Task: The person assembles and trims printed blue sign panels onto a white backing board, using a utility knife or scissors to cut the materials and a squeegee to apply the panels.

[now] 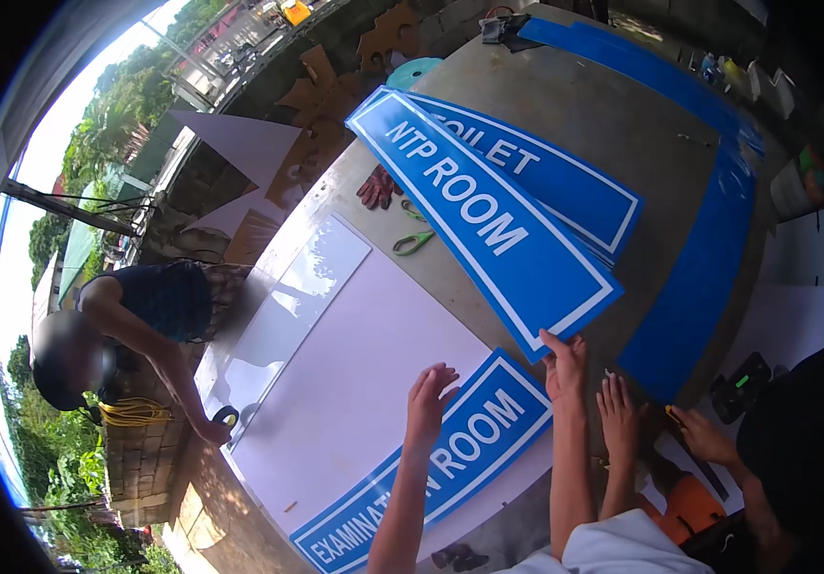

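My right hand (pixel 565 365) pinches the near corner of a blue "NTP ROOM" sign (pixel 450 182) with white lettering. That sign lies slantwise over a blue "TOILET" sign (pixel 598 203), hiding part of it. My left hand (pixel 429 394) is empty, its fingers loosely bent and apart, over the white sheet (pixel 364 335). Below it, a blue "EXAMINATION ROOM" sign (pixel 503 387) lies on the sheet, with my left forearm crossing its lettering. Green-handled scissors (pixel 414 241) and a dark red glove (pixel 373 188) lie beyond the NTP ROOM sign.
Across the table, a person (pixel 158 306) holds a roll of tape (pixel 226 417) at the edge of a glossy panel (pixel 297 316). At right, a co-worker's hand (pixel 617 411) lies flat beside a blue strip (pixel 689 287); their other hand (pixel 703 435) grips an orange-yellow tool.
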Demonstrator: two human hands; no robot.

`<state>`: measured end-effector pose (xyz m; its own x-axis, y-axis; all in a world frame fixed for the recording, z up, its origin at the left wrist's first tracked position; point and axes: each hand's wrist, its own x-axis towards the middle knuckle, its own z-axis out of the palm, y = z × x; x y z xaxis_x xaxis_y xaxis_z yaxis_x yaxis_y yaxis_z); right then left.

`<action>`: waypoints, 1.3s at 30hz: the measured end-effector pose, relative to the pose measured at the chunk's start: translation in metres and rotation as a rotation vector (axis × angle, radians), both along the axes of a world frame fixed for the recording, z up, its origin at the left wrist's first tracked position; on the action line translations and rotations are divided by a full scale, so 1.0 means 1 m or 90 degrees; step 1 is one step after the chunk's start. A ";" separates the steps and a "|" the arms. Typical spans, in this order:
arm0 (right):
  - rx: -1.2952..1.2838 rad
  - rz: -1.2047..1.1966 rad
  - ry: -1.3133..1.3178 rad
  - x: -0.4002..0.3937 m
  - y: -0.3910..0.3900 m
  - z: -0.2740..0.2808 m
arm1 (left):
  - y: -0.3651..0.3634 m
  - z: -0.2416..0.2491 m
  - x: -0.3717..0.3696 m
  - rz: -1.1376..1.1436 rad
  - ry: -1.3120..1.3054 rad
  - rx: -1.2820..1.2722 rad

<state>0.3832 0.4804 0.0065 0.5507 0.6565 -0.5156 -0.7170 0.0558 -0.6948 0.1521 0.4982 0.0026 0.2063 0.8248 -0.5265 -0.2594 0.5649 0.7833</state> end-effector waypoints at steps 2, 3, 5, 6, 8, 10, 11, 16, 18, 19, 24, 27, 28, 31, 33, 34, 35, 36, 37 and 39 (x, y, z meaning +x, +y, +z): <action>0.004 0.028 0.034 -0.035 -0.020 0.021 | 0.071 -0.018 0.016 0.016 -0.106 0.024; -0.014 0.026 0.042 -0.048 -0.030 0.028 | 0.105 -0.030 0.020 0.065 -0.188 0.015; -0.059 0.035 0.053 -0.065 -0.052 0.039 | 0.158 -0.042 0.030 0.123 -0.275 -0.013; -0.083 0.042 0.057 -0.070 -0.061 0.048 | 0.181 -0.048 0.029 0.112 -0.357 0.022; -0.067 0.040 0.073 -0.074 -0.075 0.053 | 0.213 -0.040 0.030 0.142 -0.420 0.013; -0.042 0.020 0.077 -0.076 -0.087 0.049 | 0.239 -0.051 0.022 -0.033 -0.234 0.033; -0.023 0.023 0.069 -0.075 -0.093 0.052 | 0.240 -0.053 0.026 -0.033 -0.130 0.088; 0.005 0.053 0.095 -0.078 -0.133 -0.002 | 0.209 0.008 0.020 -0.036 -0.031 0.128; 0.000 0.027 0.202 -0.084 -0.147 -0.006 | 0.188 0.030 0.015 -0.044 0.040 0.181; -0.006 0.057 0.213 -0.088 -0.156 -0.016 | 0.176 0.038 0.010 -0.035 0.040 0.214; 0.068 0.156 0.267 -0.126 -0.197 -0.040 | 0.108 0.103 -0.026 -0.021 0.030 0.310; 0.075 0.236 0.345 -0.144 -0.217 -0.043 | 0.052 0.151 -0.048 -0.017 0.055 0.401; 0.080 0.247 0.348 -0.148 -0.221 -0.043 | 0.030 0.166 -0.055 0.007 0.082 0.435; 0.112 0.304 0.331 -0.153 -0.236 -0.052 | -0.047 0.200 -0.075 0.059 0.133 0.545; 0.121 0.335 0.297 -0.141 -0.241 -0.066 | -0.107 0.215 -0.084 0.135 0.161 0.544; 0.111 0.322 0.281 -0.134 -0.242 -0.074 | -0.138 0.219 -0.086 0.184 0.191 0.528; 0.146 0.299 0.251 -0.127 -0.232 -0.068 | -0.171 0.217 -0.092 0.191 0.293 0.533; 0.132 0.258 0.200 -0.121 -0.224 -0.066 | -0.204 0.207 -0.099 0.226 0.375 0.515; 0.093 0.257 0.111 -0.115 -0.210 -0.055 | -0.237 0.210 -0.095 0.310 0.382 0.382; 0.032 0.345 -0.068 -0.078 -0.184 -0.048 | -0.318 0.199 -0.096 0.412 0.484 0.201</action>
<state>0.3054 0.2966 -0.0417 0.1745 0.8826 -0.4366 -0.5780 -0.2672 -0.7711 0.0564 0.1800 0.2019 -0.6183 0.7824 -0.0747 0.1833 0.2360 0.9543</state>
